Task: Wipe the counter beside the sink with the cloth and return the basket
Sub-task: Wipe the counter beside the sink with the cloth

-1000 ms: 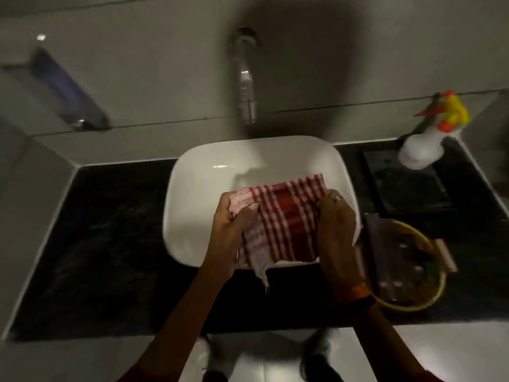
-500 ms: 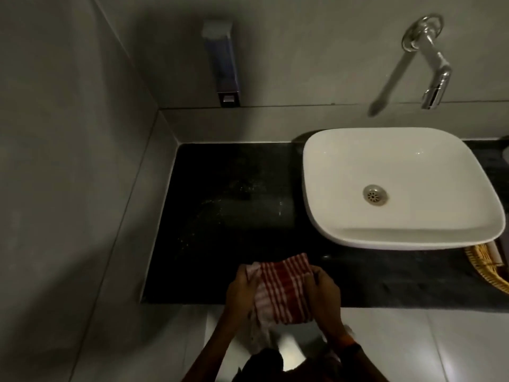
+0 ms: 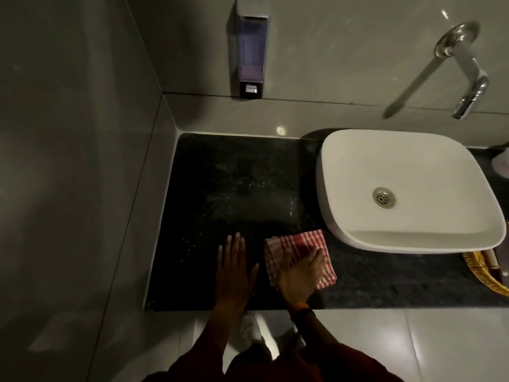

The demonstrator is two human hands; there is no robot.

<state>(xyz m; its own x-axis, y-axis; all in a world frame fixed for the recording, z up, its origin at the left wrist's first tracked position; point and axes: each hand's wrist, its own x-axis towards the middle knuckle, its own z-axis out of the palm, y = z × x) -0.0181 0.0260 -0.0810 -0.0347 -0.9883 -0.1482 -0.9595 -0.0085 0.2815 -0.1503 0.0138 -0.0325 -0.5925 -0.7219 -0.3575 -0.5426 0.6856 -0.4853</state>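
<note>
The cloth lay folded on the black counter just left of the sink, pressed flat under the right hand. The left hand rested beside it, fingers spread, holding nothing.

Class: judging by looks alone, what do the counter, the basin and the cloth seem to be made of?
Counter: probably polished dark stone, black and speckled with a faint sheen.
Basin: likely glazed ceramic, smooth glossy white.
Cloth: woven fabric, perhaps cotton, red-and-white check, creasing softly under the right hand.
</note>
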